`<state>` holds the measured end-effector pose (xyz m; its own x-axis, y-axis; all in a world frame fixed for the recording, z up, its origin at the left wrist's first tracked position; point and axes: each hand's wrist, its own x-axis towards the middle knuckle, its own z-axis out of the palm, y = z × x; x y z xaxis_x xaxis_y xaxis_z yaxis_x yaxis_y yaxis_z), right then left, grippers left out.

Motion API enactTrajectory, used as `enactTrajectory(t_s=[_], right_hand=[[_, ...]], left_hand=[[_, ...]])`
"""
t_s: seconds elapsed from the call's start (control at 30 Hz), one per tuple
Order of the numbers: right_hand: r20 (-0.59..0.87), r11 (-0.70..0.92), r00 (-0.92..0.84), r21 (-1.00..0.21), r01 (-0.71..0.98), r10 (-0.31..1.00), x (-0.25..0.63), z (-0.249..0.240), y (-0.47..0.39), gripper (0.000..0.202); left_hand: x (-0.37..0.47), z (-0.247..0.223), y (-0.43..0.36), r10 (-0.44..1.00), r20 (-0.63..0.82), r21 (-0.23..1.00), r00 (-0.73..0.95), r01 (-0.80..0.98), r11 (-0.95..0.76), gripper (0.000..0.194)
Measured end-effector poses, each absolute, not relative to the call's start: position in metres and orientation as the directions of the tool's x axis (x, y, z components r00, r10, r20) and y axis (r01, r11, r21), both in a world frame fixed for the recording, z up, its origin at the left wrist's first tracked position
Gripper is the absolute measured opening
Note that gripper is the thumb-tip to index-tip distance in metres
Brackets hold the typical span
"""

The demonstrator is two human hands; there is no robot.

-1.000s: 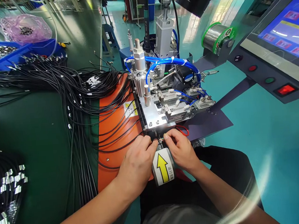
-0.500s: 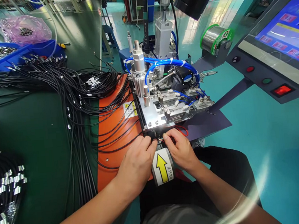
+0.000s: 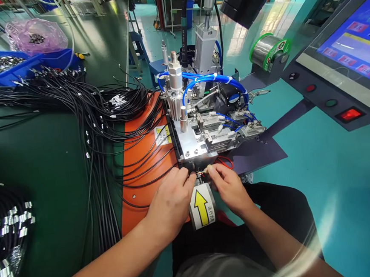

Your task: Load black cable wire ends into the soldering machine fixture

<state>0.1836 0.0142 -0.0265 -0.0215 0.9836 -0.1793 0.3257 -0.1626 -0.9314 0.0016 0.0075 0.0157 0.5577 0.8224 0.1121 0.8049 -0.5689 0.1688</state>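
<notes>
My left hand is closed, its fingertips pressed at the front of the metal machine, beside the last of several black cables. What it pinches is too small to make out. Just to the right, my right hand has thumb and forefinger pinched together near a small metal-ended part with fine red wires; whether something sits between those fingertips is unclear. Below the fingertips is a round drum with a yellow arrow label. The cables lie across an orange plate.
Black cable bundles cover the green table at the left, with a blue bin of metal parts and a pink plastic bag behind. A solder spool and a control panel stand at the right.
My right hand has moved slightly right, away from my left fingertips, and fine red wires now show between the hands. My left hand stays at the machine front. The view has shifted slightly.
</notes>
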Motion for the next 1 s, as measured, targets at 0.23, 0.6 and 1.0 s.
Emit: enactTrajectory(t_s=[0.23, 0.6, 1.0], right_hand=[[-0.24, -0.218, -0.114, -0.959, 0.181, 0.964, 0.186, -0.021, 0.011, 0.026], [-0.018, 0.051, -0.122, -0.843, 0.535, 0.992, 0.184, -0.005, 0.018, 0.018], [0.057, 0.146, -0.168, -0.8, 0.582, 0.984, 0.19, -0.008, 0.022, 0.02]], left_hand=[[0.003, 0.014, 0.008, 0.823, 0.101, 0.173, 0.558, 0.805, -0.567, 0.029], [0.002, 0.016, 0.009, 0.808, 0.124, 0.146, 0.576, 0.794, -0.589, 0.03], [0.002, 0.009, 0.008, 0.804, 0.156, 0.139, 0.573, 0.793, -0.592, 0.027]])
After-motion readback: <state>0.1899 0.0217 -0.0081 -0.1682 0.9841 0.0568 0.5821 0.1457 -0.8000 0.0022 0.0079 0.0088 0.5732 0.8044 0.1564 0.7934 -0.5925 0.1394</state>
